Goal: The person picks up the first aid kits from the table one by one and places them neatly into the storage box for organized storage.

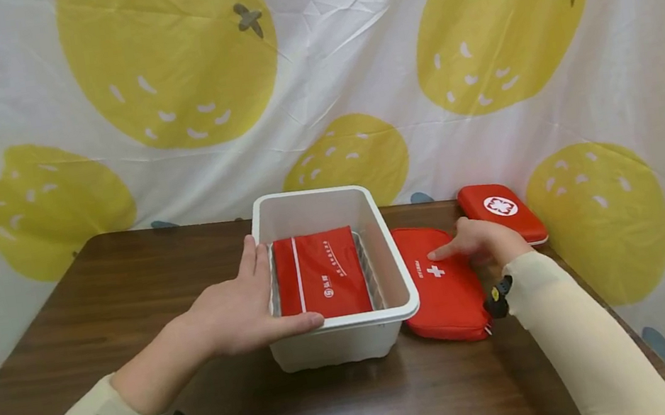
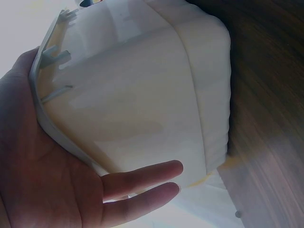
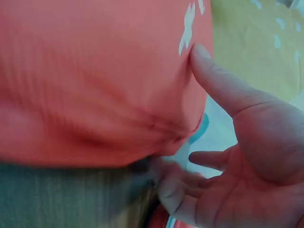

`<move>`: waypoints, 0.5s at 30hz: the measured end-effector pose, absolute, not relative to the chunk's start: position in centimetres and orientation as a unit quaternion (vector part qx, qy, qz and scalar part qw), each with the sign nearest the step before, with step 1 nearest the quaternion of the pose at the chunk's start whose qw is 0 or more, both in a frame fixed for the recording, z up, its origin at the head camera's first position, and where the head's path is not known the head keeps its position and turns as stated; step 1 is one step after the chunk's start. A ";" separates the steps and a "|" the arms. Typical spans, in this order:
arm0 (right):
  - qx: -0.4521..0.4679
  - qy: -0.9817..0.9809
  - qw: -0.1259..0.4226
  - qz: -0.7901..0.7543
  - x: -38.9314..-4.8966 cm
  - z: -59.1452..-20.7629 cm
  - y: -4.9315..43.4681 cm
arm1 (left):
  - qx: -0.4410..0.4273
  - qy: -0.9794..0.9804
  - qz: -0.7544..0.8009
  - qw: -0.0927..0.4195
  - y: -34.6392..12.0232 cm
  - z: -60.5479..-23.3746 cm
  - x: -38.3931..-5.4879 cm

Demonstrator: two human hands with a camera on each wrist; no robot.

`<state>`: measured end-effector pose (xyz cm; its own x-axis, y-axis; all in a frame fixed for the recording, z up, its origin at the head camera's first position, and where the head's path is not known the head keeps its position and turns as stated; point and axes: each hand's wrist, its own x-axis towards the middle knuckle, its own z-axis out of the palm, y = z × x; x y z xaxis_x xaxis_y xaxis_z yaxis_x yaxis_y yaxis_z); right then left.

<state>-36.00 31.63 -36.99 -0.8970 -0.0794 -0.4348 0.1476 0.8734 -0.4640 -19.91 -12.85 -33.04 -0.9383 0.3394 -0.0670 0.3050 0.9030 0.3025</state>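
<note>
A white plastic bin (image 1: 335, 345) stands on the table with a red printed packet (image 1: 332, 272) lying inside it. My left hand (image 1: 231, 317) rests at its near left corner, thumb stretched along the front rim. In the left wrist view, two straight fingers (image 2: 142, 179) lie beside the bin's outer wall (image 2: 128, 99). To the right of the bin lies a red first aid bag (image 1: 447, 308) with a white cross. My right hand (image 1: 484, 240) pinches the bag's right edge, thumb on top. The right wrist view shows other fingers (image 3: 175, 187) curled under the bag's fabric (image 3: 95, 80).
Behind the right hand, a red zip case (image 1: 522, 222) with a round white emblem sits near the table's back right edge. The dark wooden table (image 1: 144, 286) ends at a hanging cloth (image 1: 342, 55) printed with yellow fruit.
</note>
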 end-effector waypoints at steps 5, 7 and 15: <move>-0.002 0.940 0.213 -0.265 -36.0 -37.0 32.6 | 0.165 0.973 0.147 0.062 -12.8 -33.0 -19.9; -0.006 0.931 0.207 -0.301 -35.9 -37.1 32.8 | 0.164 0.974 0.147 0.061 -12.9 -32.9 -19.9; -0.039 0.823 0.228 -0.519 -35.3 -38.1 33.9 | 0.160 0.973 0.152 0.065 -12.9 -32.9 -19.9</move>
